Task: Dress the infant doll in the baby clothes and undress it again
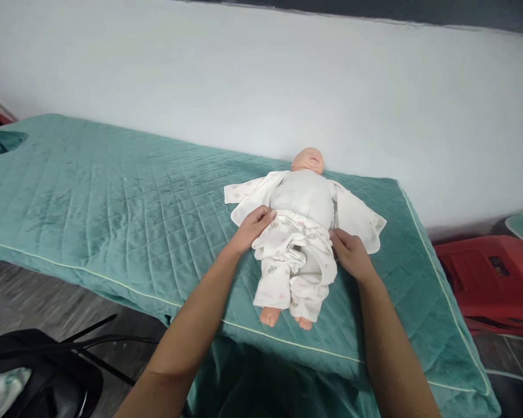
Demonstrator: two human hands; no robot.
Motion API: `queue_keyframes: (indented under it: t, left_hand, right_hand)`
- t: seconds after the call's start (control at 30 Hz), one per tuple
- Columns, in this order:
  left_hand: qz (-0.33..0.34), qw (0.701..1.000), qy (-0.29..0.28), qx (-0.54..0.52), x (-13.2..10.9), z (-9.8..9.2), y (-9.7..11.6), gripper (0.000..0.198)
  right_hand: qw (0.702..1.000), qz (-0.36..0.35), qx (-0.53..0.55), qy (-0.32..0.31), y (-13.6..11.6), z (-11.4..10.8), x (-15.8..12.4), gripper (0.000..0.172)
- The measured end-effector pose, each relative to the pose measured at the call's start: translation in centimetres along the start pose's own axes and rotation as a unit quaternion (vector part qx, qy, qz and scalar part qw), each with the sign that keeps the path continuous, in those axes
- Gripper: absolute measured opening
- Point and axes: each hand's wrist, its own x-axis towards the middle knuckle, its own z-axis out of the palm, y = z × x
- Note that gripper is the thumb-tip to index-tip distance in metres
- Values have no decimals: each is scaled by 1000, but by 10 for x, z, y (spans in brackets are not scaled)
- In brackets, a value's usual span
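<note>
A baby doll (307, 191) lies on its back on a green quilted massage table (113, 197), head toward the wall. It wears white printed trousers (294, 261), and an open white jacket (353, 215) is spread under it. My left hand (253, 229) grips the waistband of the trousers at the doll's right hip, fingers curled. On the other hip my right hand (351, 252) pinches the waistband in the same way. The doll's bare feet (283, 318) point at me, close to the table's near edge.
A white wall runs behind the table. A red object (488, 278) stands on the floor at the right. A black stool or chair (39, 366) with a printed cloth (2, 392) is at the lower left. The table has a face hole (2, 141) at the far left.
</note>
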Motion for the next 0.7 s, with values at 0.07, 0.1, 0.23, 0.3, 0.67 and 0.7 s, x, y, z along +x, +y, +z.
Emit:
queue_keyframes:
  t: [0.07, 0.1, 0.23, 0.3, 0.67, 0.7]
  left_hand:
    - [-9, 999, 2, -32, -1, 0, 0, 46]
    - [-11, 999, 2, -51, -1, 0, 0, 45]
    - [-22, 990, -1, -138, -1, 0, 0, 42]
    - [-34, 985, 3, -171, -2, 0, 2, 42]
    - [-67, 973, -3, -223, -1, -2, -1, 36]
    - [-75, 971, -4, -225, -1, -2, -1, 36]
  right_hand:
    - [999, 9, 26, 20, -1, 2, 0, 42]
    - [998, 10, 44, 34, -1, 2, 0, 40]
    - [989, -9, 125, 73, 0, 2, 1, 30]
    - [985, -22, 157, 69, 2, -1, 2, 26]
    - [959, 8, 265, -102, 8, -8, 3, 31]
    - [960, 5, 257, -113, 8, -8, 3, 31]
